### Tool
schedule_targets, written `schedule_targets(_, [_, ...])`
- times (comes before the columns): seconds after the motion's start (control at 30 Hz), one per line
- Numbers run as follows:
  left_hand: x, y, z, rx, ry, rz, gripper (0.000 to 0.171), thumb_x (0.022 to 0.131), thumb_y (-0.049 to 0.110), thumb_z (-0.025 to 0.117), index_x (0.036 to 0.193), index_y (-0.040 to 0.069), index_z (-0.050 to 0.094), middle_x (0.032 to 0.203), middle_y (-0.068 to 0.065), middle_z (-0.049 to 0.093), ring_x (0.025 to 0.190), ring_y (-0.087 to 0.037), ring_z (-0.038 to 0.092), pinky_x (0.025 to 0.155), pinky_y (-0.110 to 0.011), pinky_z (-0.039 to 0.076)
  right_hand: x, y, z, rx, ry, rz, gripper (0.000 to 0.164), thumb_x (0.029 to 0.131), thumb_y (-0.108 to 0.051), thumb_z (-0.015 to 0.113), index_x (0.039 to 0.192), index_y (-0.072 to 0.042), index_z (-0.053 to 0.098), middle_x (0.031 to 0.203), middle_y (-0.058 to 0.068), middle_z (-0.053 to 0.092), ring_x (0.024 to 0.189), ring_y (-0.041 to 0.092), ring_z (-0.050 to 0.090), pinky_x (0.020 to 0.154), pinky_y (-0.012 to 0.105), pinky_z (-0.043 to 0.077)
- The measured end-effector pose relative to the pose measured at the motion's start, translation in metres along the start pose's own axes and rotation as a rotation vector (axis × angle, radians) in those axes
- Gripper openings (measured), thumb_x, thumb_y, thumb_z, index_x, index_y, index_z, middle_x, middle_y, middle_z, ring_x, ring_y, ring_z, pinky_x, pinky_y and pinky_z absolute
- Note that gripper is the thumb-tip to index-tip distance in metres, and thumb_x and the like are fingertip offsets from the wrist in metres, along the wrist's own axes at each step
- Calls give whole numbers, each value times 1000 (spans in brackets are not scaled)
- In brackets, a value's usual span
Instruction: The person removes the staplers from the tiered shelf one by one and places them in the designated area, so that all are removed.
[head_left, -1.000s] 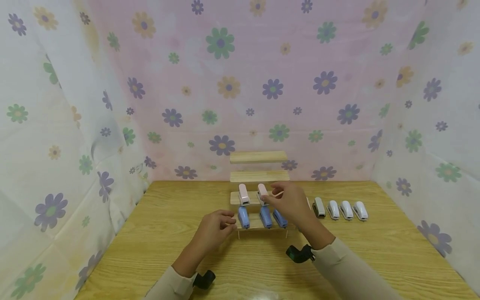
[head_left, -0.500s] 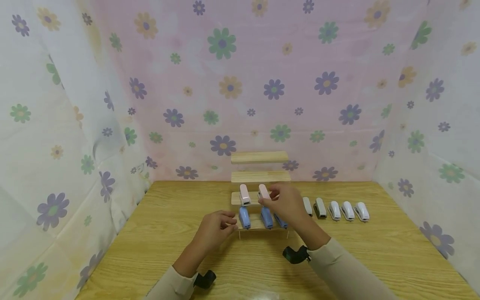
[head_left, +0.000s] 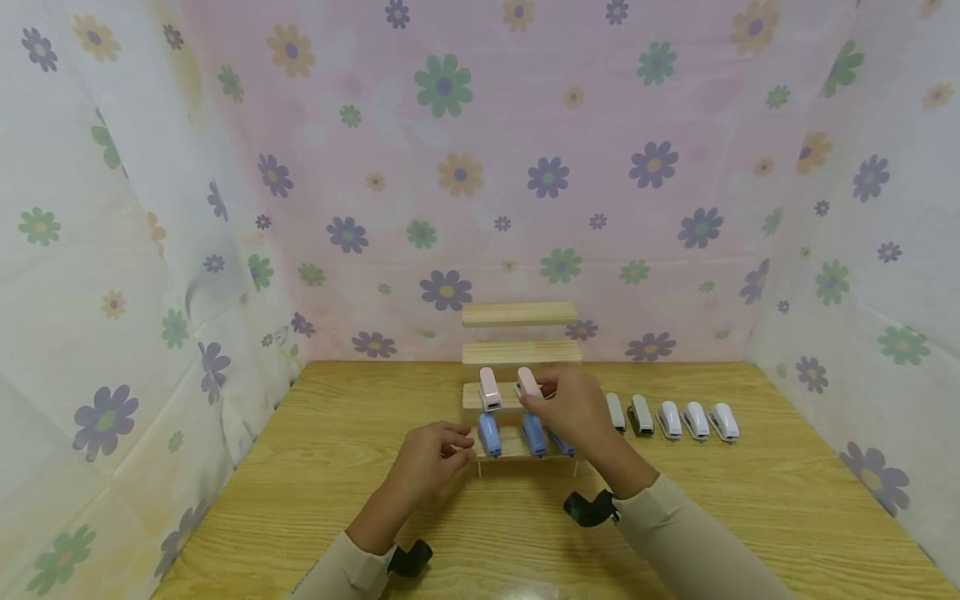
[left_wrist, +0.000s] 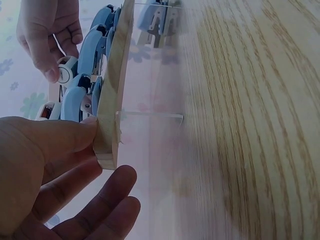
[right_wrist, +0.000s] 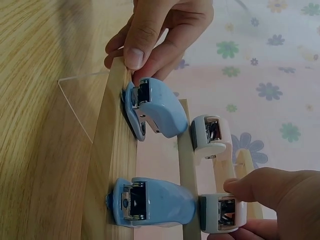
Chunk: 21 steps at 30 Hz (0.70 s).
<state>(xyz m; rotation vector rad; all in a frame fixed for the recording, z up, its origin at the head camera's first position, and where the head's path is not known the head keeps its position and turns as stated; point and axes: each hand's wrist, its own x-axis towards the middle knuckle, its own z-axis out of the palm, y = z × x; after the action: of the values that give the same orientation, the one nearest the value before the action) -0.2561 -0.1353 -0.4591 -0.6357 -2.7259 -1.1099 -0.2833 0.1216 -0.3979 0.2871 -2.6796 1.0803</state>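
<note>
Pinching the second pink stapler [head_left: 528, 382] between thumb and fingers, the right hand [head_left: 573, 408] is at the second shelf [head_left: 470, 397] of the rack, counting from below. The stapler is upright, its base at the wood; whether its full weight rests there I cannot tell. Well apart to its left stands the other pink stapler [head_left: 489, 390], its front close to the shelf's front edge, with a strip of wood showing between the two. The hand hides the right end of this shelf.

The left hand [head_left: 426, 458] grips the left end of the bottom shelf [head_left: 512, 442], thumb on the edge. Just beside that thumb stands the left blue stapler [head_left: 490, 436]. The gap from it to the middle blue stapler [head_left: 534, 435] is wider than the one between the middle and right blue stapler [head_left: 562, 443], which is partly hidden by the right hand.

The third shelf [head_left: 522, 353] and top shelf [head_left: 519, 314] rise behind. To the right, near the right hand, five pale staplers [head_left: 669, 421] make a row on the table [head_left: 322, 467], whose wood reaches from both sleeves back to the flowered cloth [head_left: 495, 125].
</note>
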Motion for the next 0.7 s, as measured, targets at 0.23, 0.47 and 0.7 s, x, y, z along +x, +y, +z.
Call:
schedule_targets(0.23, [0,0,0,4,1,-1,18,96,19,76,108,7,82,129,-7,73,86,-12,75,71,-22,59,0,0,0,6,33,-4,32,88,-31,83,114,-13,79,97,6,78,79,17,72,57,29,58])
schedule_targets(0.47, [0,0,0,22,2,-3,18,96,20,76,108,8,82,128,-6,73,85,-10,74,71,-21,58,0,0,-1,23,43,-4,37,89,-31,81,120,-11,77,101,9,79,84,20,74,59,30,60])
schedule_targets(0.7, [0,0,0,24,-3,-3,19,96,21,76,109,8,82,128,-8,73,86,-11,74,71,-22,59,-1,3,-5,19,67,-30,37,89,-31,81,120,-12,78,103,8,79,88,21,75,63,32,61])
